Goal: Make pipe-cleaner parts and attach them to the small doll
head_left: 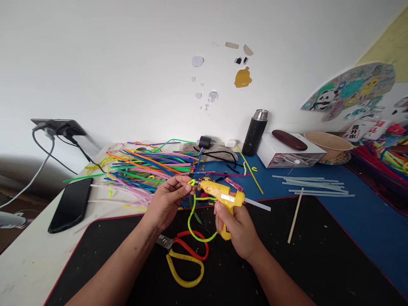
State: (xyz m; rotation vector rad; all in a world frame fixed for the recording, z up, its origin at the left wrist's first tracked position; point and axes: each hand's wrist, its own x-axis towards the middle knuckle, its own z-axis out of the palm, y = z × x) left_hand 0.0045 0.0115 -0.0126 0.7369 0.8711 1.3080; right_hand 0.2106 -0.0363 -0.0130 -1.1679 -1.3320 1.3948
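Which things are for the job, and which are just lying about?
Likely for the job:
glue gun, in the right hand
yellow-green fuzzy stem, pinched by the left hand
scissors
glue sticks

Probably just lying about:
phone
black flask
maroon case

Glue gun (222,193), grip partly behind right fingers (227,216)

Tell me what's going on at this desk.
A person is working with a glue gun, gripped in the right hand, with a glue stick poking out of its back. The left hand pinches a small yellow-green piece right at the gun's front end; whether the two touch is too small to tell. Scissors lie on the black mat below the hands, and a pile of colorful stems lies beyond the left hand.
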